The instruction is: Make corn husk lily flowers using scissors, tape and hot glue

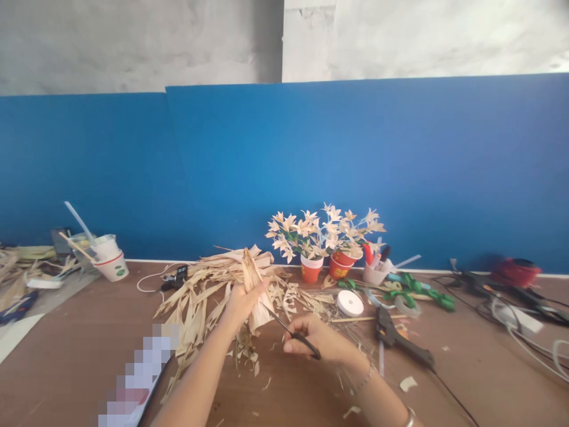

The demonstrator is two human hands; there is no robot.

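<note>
My left hand (240,302) is closed round a dried corn husk (254,284), held upright above the brown table (66,356). My right hand (317,339) grips black-handled scissors (291,332), with the blades pointing up-left and touching the lower edge of the husk. A heap of dried husks (200,290) lies just behind and left of my left hand, and cut scraps (249,356) lie under it.
Two red paper cups with husk flowers (324,237) stand at the back by the blue board. A white tape roll (349,303), a black glue gun (400,341), green ribbon (422,290) and cables (511,302) lie to the right. A white cup (111,261) stands at the back left.
</note>
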